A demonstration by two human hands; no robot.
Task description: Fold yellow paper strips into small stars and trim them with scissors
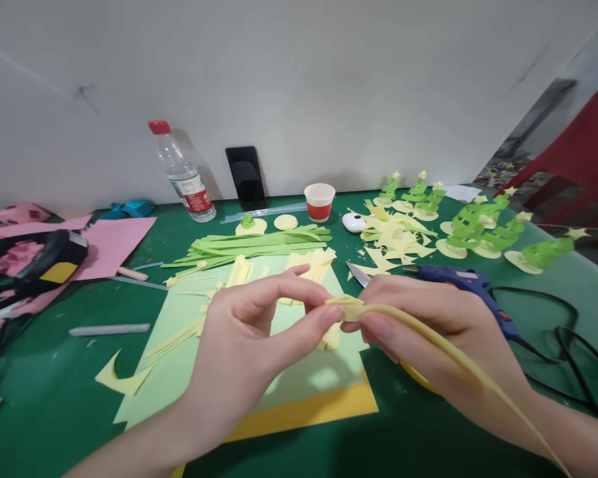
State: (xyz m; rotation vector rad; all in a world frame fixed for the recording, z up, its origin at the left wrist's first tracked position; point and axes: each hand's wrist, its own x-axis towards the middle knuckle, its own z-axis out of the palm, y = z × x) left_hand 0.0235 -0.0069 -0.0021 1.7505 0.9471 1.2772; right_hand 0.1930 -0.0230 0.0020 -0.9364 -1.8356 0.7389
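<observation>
A long, pale yellow paper strip (443,348) is pinched between both hands, its short end folded over on itself. My left hand (249,332) is closed with thumb and forefinger on the folded end. My right hand (428,325) grips the strip just beside the fold, and its long tail trails over that hand to the lower right. Scissors show a blade (359,273) above my right hand and a yellow handle (420,378) below it; whether that hand holds them or they lie on the table is hidden. Light green paper sheets (309,382) lie beneath, with yellow strips on top.
Behind lie green paper strips (259,244), a paper cup (319,202), a bottle (184,176) and a phone (246,178). To the right are yellow scraps (396,232), several green spiral paper trees (468,226) and a blue glue gun (463,282) with its cord. Pink paper (114,242) sits left.
</observation>
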